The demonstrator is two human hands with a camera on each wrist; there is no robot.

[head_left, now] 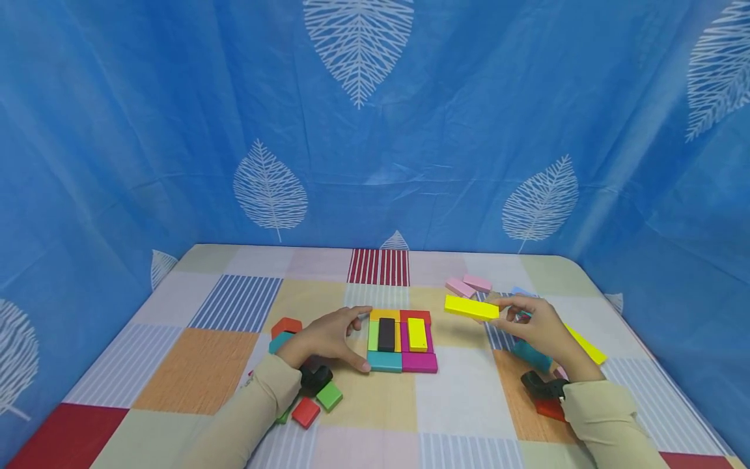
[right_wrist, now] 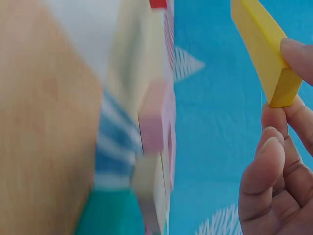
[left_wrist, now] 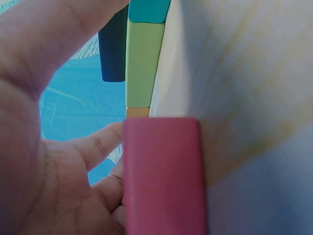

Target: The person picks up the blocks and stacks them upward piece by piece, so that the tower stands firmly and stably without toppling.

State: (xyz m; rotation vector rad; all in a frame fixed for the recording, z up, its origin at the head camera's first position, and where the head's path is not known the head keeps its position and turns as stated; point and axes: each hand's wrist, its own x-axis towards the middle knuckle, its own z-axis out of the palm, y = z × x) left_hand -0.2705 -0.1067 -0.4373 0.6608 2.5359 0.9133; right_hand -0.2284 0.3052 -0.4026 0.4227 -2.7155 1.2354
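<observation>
At the right of the head view, my right hand point(head_left: 536, 324) pinches one end of a long yellow block point(head_left: 471, 307) above the table. Thumb and fingertips grip it in the right wrist view, where the yellow block point(right_wrist: 264, 54) hangs clear of the cloth. My left hand point(head_left: 329, 335) spreads at the left side of a flat block arrangement, thumb by the teal block point(head_left: 384, 361) and fingertips by the orange block point(head_left: 383, 315). Whether they touch is unclear. On this layer lie a black block point(head_left: 386, 334) and a shorter yellow block point(head_left: 417, 335). A magenta block point(head_left: 419, 363) forms the near right corner.
Pink blocks point(head_left: 461, 287) lie behind my right hand; another yellow block point(head_left: 586, 344) and a teal block point(head_left: 532, 355) lie around it. Near my left wrist are a red block point(head_left: 306, 412) and a green block point(head_left: 330, 396). A blue curtain point(head_left: 375, 182) stands behind the table.
</observation>
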